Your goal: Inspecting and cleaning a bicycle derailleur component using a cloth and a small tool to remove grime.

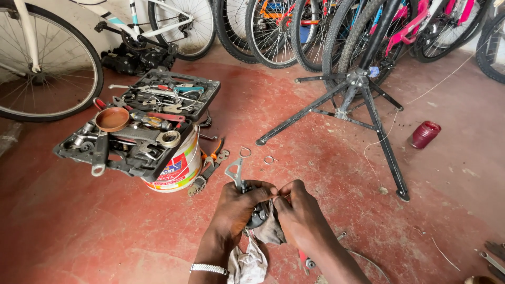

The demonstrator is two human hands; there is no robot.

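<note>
my left hand (238, 206) gripping black derailleur (256, 213), fingers closed around its body; silver cage arm (234, 171) pointing up and away, long axis tilting left. right hand (297, 209) pinching grey rag (269, 231) against part, fingertips tight. both hands touching it, low over red floor (105, 231). tool tray (141, 123) on bucket (181, 168) sitting left; stand leg (386, 147) right; open floor between.

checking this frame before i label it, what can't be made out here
Head view only:
- Black part in the left hand and right hand: mostly covered by the fingers and a rag, so its kind is unclear.
- Tools in the tray on the bucket: piled up, too small to tell apart.
- Bikes: cut off by the top edge.
- Tools at the lower right: cut off by the edge.
</note>
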